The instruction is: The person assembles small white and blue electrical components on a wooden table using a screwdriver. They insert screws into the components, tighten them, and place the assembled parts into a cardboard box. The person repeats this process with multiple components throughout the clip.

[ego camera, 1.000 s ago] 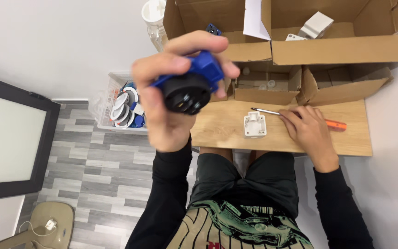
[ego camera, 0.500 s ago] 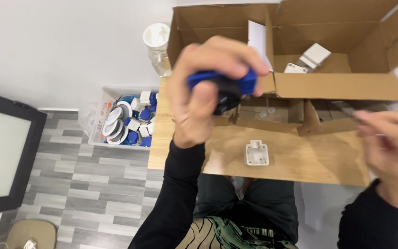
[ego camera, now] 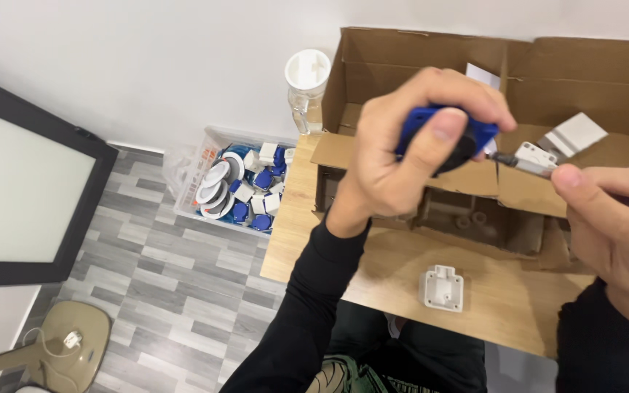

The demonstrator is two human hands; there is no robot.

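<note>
An open brown cardboard box (ego camera: 569, 80) stands at the back of the wooden surface (ego camera: 402, 284), flaps spread. A dark-framed pale screen (ego camera: 16, 182) leans at left, above the floor.

Both hands raised, left (ego camera: 402, 156) clenched, right (ego camera: 613, 225) pinching, black sleeves.

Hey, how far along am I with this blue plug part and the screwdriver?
Done: the screwdriver is off the table and in your right hand, and your left hand holds the blue and black part up. In hand: the metal tip sits at the part's edge; whether it is in a screw cannot be told. Left: the white plastic piece lies untouched on the wooden table.
</note>
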